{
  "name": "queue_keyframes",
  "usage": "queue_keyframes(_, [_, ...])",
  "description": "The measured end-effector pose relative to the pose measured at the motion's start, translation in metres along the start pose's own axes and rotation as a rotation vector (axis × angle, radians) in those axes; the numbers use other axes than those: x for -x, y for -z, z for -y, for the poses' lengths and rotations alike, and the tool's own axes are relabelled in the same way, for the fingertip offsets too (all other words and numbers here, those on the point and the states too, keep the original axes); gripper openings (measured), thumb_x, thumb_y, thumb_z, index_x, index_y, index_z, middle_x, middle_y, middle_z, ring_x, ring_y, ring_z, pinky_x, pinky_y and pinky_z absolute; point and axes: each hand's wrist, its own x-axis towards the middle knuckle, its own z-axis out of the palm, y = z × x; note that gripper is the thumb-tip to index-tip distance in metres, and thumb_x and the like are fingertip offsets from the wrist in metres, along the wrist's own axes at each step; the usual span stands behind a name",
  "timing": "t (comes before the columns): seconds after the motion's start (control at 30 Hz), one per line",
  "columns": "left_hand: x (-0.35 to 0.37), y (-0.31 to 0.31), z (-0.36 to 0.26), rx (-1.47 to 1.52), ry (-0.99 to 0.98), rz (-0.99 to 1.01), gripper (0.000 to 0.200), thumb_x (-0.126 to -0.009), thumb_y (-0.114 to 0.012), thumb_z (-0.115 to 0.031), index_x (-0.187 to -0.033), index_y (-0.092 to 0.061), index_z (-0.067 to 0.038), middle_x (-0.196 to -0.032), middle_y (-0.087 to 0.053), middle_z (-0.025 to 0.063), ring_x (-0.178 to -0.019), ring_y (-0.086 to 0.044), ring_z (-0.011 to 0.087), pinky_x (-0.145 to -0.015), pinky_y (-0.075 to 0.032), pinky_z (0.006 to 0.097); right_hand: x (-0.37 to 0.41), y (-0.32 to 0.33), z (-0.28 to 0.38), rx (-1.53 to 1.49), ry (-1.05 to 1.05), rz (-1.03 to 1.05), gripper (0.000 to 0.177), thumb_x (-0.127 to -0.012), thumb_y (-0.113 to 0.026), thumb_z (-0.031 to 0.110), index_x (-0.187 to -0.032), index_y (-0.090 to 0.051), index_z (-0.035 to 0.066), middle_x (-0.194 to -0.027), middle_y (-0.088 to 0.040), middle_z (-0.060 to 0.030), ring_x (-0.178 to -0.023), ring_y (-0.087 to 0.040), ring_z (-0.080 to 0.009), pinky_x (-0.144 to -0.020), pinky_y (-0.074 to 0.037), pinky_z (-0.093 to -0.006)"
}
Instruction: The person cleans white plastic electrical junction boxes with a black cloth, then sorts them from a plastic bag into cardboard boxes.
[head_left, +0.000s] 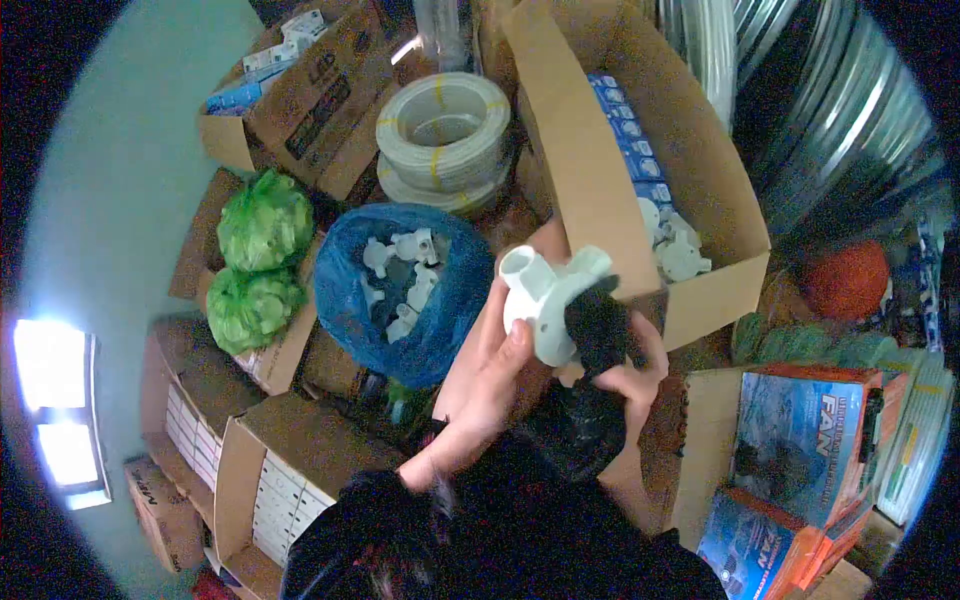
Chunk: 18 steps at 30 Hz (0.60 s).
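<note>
My left hand [488,365] is closed around a white plastic conduit junction box [538,312], a round fitting with short pipe stubs that point up and to the left. My right hand [642,372] grips a dark crumpled cloth [597,328], which presses against the right side of the box. Some of the right fingers are hidden behind the cloth. Just left of my hands stands an open blue plastic bag [345,335] with several similar white fittings [417,246] in it. To the right, an open cardboard box [590,180] holds more white fittings [682,252] and blue small packs [628,135].
Coils of white cable [440,125] are stacked behind the blue bag. Two green bags [262,225] sit at the left. Open cartons [240,470] with white boxes stand at lower left. Fan boxes [800,440] are at right, below large clear tubing coils [840,90].
</note>
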Motion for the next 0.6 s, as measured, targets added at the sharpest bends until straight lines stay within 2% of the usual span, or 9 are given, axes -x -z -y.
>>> queue_keyframes(0.03, [0.002, 0.003, 0.004, -0.15, -0.034, -0.046, 0.06, -0.089, -0.036, -0.039, -0.135, -0.014, -0.006, -0.125, -0.039, 0.0115, -0.113, -0.042, 0.0242, -0.096, -0.032, 0.0365, -0.005, -0.011, 0.006, -0.311, -0.308, 0.0, 0.04, -0.052, -0.069, 0.012, -0.091, -0.06, 0.008, -0.108, -0.054, -0.016, -0.094, -0.051, -0.0328, -0.083, -0.039, -0.0378])
queue_keyframes(0.07, [0.004, 0.009, 0.01, -0.099, 0.011, -0.134, 0.065, -0.086, -0.04, -0.044, -0.133, -0.016, -0.006, -0.123, -0.039, 0.0115, -0.112, -0.042, 0.0232, -0.094, -0.033, 0.0354, -0.01, -0.023, 0.011, -0.621, -0.616, -0.101, 0.047, -0.055, -0.07, 0.013, -0.099, -0.059, 0.0, -0.101, -0.058, -0.0166, -0.086, -0.056, -0.0325, -0.079, -0.043, -0.0383])
queue_keyframes(0.13, [0.003, 0.022, 0.016, 0.003, 0.1, -0.294, 0.075, -0.079, -0.048, -0.053, -0.131, -0.019, -0.007, -0.12, -0.04, 0.0115, -0.109, -0.041, 0.0211, -0.09, -0.035, 0.0331, -0.002, -0.032, 0.0, -0.441, -0.734, 0.227, 0.053, -0.054, -0.07, 0.02, -0.103, -0.059, 0.003, -0.104, -0.058, -0.0137, -0.093, -0.054, -0.027, -0.084, -0.039, -0.0367])
queue_keyframes(0.2, [0.005, 0.026, 0.007, -0.058, 0.099, -0.335, 0.07, -0.081, -0.046, -0.049, -0.13, -0.019, -0.007, -0.122, -0.038, 0.0119, -0.11, -0.041, 0.0218, -0.089, -0.036, 0.0337, -0.022, -0.026, 0.025, -0.205, -0.89, 0.504, 0.052, -0.056, -0.07, 0.027, -0.102, -0.06, 0.006, -0.102, -0.058, -0.0116, -0.098, -0.051, -0.023, -0.087, -0.035, -0.0358])
queue_keyframes(0.3, [0.002, 0.038, 0.013, -0.581, -0.045, -0.279, 0.059, -0.083, -0.043, -0.037, -0.13, -0.021, -0.007, -0.12, -0.04, 0.0126, -0.112, -0.04, 0.0247, -0.093, -0.032, 0.0337, 0.008, -0.041, -0.012, -0.123, -0.328, 0.424, 0.041, -0.063, -0.067, 0.025, -0.098, -0.055, 0.008, -0.1, -0.053, -0.0117, -0.099, -0.048, -0.025, -0.089, -0.031, -0.0353])
queue_keyframes(0.33, [0.003, 0.031, 0.011, -0.769, -0.077, -0.271, 0.057, -0.084, -0.042, -0.034, -0.129, -0.022, -0.007, -0.12, -0.04, 0.0127, -0.112, -0.04, 0.0248, -0.094, -0.031, 0.0339, 0.005, -0.043, -0.011, -0.184, -0.298, 0.327, 0.04, -0.065, -0.066, 0.02, -0.1, -0.052, 0.007, -0.101, -0.052, -0.011, -0.099, -0.049, -0.0245, -0.089, -0.033, -0.0344])
queue_keyframes(0.37, [0.004, 0.018, 0.003, -0.731, 0.036, -0.175, 0.051, -0.084, -0.041, -0.029, -0.127, -0.026, -0.007, -0.118, -0.042, 0.0119, -0.112, -0.041, 0.0239, -0.094, -0.03, 0.0339, 0.002, -0.045, -0.009, -0.242, -0.262, 0.233, 0.041, -0.067, -0.065, 0.016, -0.103, -0.048, 0.006, -0.102, -0.05, -0.0103, -0.098, -0.049, -0.024, -0.089, -0.034, -0.0334])
queue_keyframes(0.47, [0.005, -0.01, -0.007, -0.556, 0.254, -0.064, 0.049, -0.083, -0.044, -0.025, -0.125, -0.026, -0.008, -0.115, -0.042, 0.0099, -0.11, -0.04, 0.0214, -0.094, -0.03, 0.0326, 0.002, -0.044, -0.008, -0.475, -0.273, 0.137, 0.056, -0.07, -0.066, 0.006, -0.115, -0.033, 0.008, -0.105, -0.046, -0.0107, -0.093, -0.05, -0.0185, -0.083, -0.041, -0.0298])
queue_keyframes(0.6, [-0.001, -0.008, -0.01, -0.423, 0.27, -0.143, 0.059, -0.08, -0.051, -0.025, -0.128, -0.021, -0.011, -0.114, -0.039, 0.0075, -0.106, -0.04, 0.0183, -0.091, -0.031, 0.0301, 0.016, -0.047, 0.0, -0.709, -0.505, 0.115, 0.043, -0.072, -0.063, 0.005, -0.111, -0.044, 0.002, -0.103, -0.052, -0.0114, -0.096, -0.051, -0.0191, -0.089, -0.038, -0.0293])
